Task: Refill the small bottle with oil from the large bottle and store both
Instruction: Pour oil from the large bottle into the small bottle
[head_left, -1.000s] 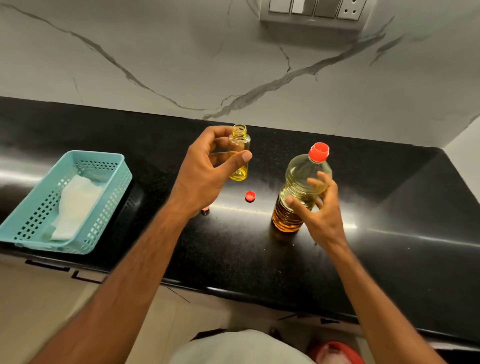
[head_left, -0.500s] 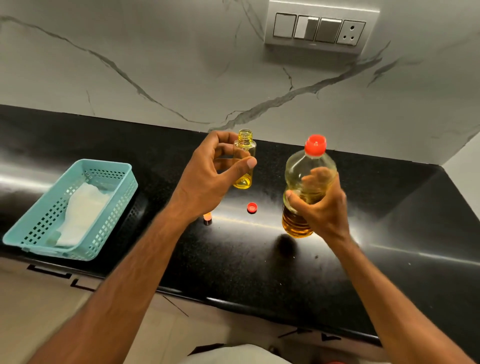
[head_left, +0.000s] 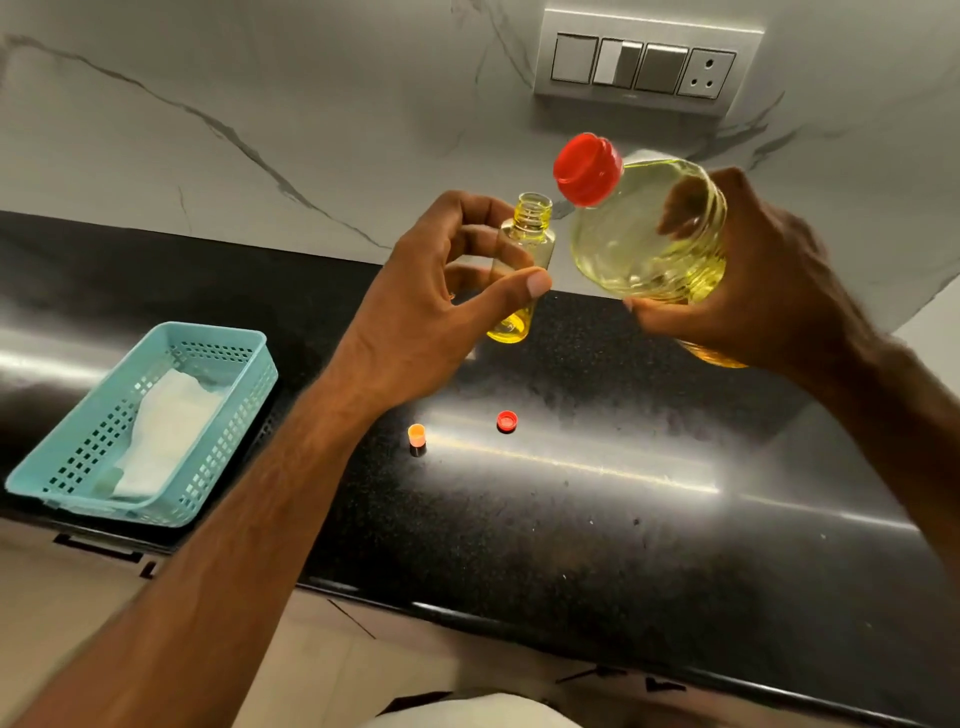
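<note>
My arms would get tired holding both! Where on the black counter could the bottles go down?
The counter is bare in front of the red cap and orange cap, out to the near edge, and on the right under the big bottle. It is crowded on the left, by the blue basket.

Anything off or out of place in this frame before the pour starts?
One thing: the large bottle, gripped in the right hand, is tilted toward the open small bottle held by the left hand, yet its red cap is on. No spill shows on the countertop.
</note>
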